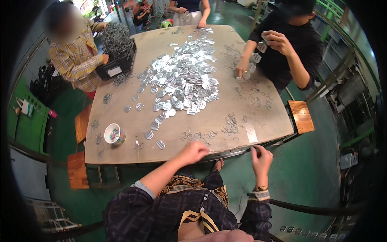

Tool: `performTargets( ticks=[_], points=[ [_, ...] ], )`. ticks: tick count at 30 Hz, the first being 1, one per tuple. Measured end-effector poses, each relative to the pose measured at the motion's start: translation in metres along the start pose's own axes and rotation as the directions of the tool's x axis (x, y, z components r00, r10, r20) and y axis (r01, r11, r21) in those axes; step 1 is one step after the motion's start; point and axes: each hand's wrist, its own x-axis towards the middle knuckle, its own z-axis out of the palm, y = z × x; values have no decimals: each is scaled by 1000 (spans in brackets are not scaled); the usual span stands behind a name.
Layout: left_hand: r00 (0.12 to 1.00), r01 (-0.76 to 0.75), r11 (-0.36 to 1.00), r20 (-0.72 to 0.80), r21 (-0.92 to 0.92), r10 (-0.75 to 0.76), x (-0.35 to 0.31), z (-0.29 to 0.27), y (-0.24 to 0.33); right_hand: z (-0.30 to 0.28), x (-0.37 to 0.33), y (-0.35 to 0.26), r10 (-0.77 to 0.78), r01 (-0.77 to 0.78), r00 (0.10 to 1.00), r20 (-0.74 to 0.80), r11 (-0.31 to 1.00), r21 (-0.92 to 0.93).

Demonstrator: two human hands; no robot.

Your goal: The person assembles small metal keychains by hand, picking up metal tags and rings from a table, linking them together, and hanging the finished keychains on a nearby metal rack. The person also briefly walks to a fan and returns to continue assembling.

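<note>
My left hand [194, 153] is at the table's near edge, fingers drawn together; whatever may be in them is too small to make out. Small thin wire pieces [196, 135] lie scattered just beyond it. Off the near edge, further right, my right hand [262, 159] has its fingers curled and thumb close to them; I cannot see what they hold. Another loose group of wire pieces [231, 126] lies on the table between and beyond my hands. Flat silver slotted metal buckles [183, 78] form a large heap mid-table, with a few single buckles [160, 144] trailing toward my left.
A paper cup [114, 134] with small bits inside stands at the near left of the table [121, 151]. A person at left handles a black crate [117, 66] piled with wire pieces. At right, a person in black holds buckles. Another stands at the far side. Wooden stools [300, 117] flank the table.
</note>
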Motion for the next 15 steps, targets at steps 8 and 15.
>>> performTargets(
  ticks=[8, 15],
  points=[
    [973, -8, 866, -197, 499, 122, 33, -39, -44, 101, 39, -46, -121, 95, 963, 242, 989, 117],
    [986, 107, 848, -166, 519, -23, 44, -34, -50, 164, 96, -51, -153, 146, 944, 293, 988, 44]
  ],
)
